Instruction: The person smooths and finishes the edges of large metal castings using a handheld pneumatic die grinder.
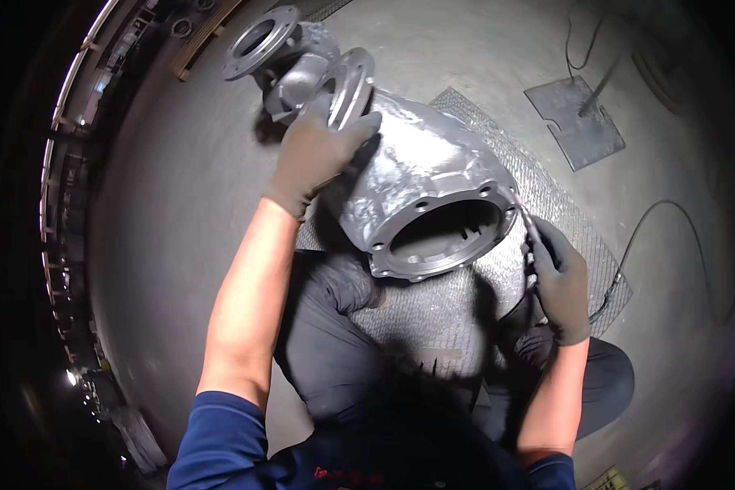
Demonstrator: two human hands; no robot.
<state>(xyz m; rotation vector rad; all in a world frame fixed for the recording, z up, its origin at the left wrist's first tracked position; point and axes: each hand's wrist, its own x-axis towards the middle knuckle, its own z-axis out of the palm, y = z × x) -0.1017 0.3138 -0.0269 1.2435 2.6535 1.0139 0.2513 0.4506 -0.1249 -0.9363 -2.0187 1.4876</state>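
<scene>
A large silver-grey metal casting (420, 147), like a pump or valve housing, lies in front of me with its wide bolt-holed opening towards me. My left hand (318, 151), in a dark grey glove, is closed round the edge of a round flange (358, 82) on its upper left side. My right hand (559, 273), gloved too, is closed on a slim rod-like tool (526, 216). The tool's tip is at the right rim of the opening; whether it touches I cannot tell. My fingers hide the tool's rear part.
Under the casting and my folded legs lies a textured metal mat (576, 237). A black hose (629, 249) curves over the floor at right. Farther off is a flat dark plate (576, 122) with an upright rod. Shelving (61, 180) lines the left; a wooden pallet (194, 55) stands upper left.
</scene>
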